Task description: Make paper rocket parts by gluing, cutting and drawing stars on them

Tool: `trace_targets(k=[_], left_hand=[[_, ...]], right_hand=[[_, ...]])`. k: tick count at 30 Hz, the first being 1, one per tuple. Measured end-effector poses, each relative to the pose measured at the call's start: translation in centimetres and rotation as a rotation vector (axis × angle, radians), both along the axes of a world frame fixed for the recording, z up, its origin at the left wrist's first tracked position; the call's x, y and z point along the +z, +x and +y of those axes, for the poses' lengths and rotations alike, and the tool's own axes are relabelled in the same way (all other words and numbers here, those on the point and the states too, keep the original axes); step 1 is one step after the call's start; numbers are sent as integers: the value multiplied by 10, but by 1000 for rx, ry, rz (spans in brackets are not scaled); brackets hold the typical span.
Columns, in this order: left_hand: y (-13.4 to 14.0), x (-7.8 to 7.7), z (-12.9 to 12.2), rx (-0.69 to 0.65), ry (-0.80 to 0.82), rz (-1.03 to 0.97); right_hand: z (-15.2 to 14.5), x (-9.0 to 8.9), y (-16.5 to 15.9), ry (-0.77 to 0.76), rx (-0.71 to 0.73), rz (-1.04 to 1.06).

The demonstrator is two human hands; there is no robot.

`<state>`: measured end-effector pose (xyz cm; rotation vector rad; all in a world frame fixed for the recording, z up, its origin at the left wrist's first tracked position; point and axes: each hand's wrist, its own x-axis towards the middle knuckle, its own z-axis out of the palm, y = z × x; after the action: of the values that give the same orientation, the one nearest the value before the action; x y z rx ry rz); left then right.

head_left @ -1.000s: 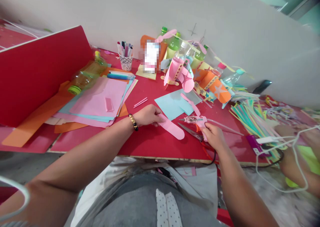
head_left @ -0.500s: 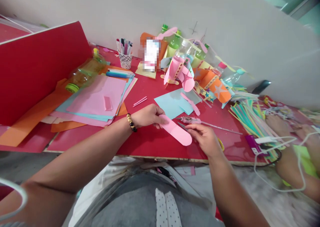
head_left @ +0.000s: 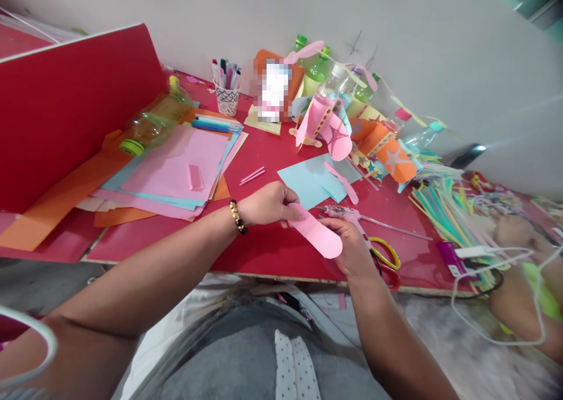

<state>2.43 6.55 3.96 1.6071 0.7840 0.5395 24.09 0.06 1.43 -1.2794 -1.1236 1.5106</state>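
Note:
A pink paper strip with rounded ends [head_left: 317, 234] slants between my two hands above the front of the table. My left hand [head_left: 275, 204] pinches its upper left end between thumb and fingers; a beaded bracelet is on that wrist. My right hand [head_left: 349, 247] closes on the strip's right side, its fingers partly hidden by the paper. Just beyond that hand lies a pink glue gun [head_left: 341, 212] with a long clear stick out of its back. Scissors with yellow and red handles [head_left: 397, 262] lie beside my right wrist, their blades hidden.
Light blue paper [head_left: 303, 180] bears a pink propeller shape [head_left: 342, 183]. Stacked coloured sheets [head_left: 176, 153] lie left, under a red board [head_left: 74, 112]. Paper-decorated bottles [head_left: 323, 121] line the wall. Straws [head_left: 440, 203] and another person's arm [head_left: 519, 294] are at right.
My right hand has moved left, onto the strip's edge and partly behind it. More of the scissors' handles shows beside my wrist. The whole view has shifted slightly.

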Motion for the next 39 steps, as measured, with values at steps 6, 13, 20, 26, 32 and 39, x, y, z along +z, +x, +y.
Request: trace_targets(k=[6,13,20,26,32,39], left_hand=[[0,1,-2,0,26,15],[1,1,-3,15,84,44],[0,1,-3,22,118,38],[1,1,-4,22,124,31],[1,-2,-3,29,116,17],[2,-1,-4,31,99,-13]], right_hand=[[-1,-5,2,18,31,-100],[-1,-4,2,6,30,-78],[-3,-6,4,14,38,-67],[-2,-1,0,18,89,-86],[-1,-3,2,15,65,-72],[0,-1,-2,35,49,-94]])
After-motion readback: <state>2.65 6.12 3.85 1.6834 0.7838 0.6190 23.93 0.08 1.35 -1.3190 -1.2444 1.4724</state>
